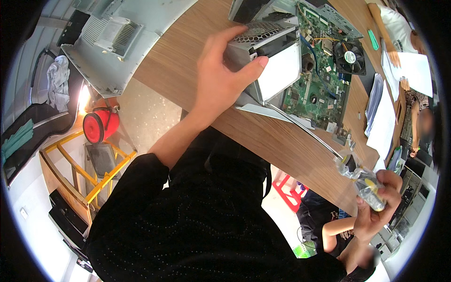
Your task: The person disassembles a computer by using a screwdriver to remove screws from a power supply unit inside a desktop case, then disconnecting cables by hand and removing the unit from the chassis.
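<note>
Wooden table (174, 51): bears the work
Circuit board (324, 87): laid bare, opening seemingly done; fan (349, 57) near its right side
Metal cage (281, 68): at the board's left edge; my left hand (220, 80) spreads across, gripping
Screwdriver (348, 163): tip at cage corner, screw work seemingly unfinished; my right hand (390, 201) pinches the plastic-wrapped handle

By the right front corner of the table (300, 151), the right hand (378, 214) partly hides the screwdriver (367, 187); the left hand (221, 77) partly covers the metal cage (282, 66). The tip (266, 104) is too small to make out.
</note>
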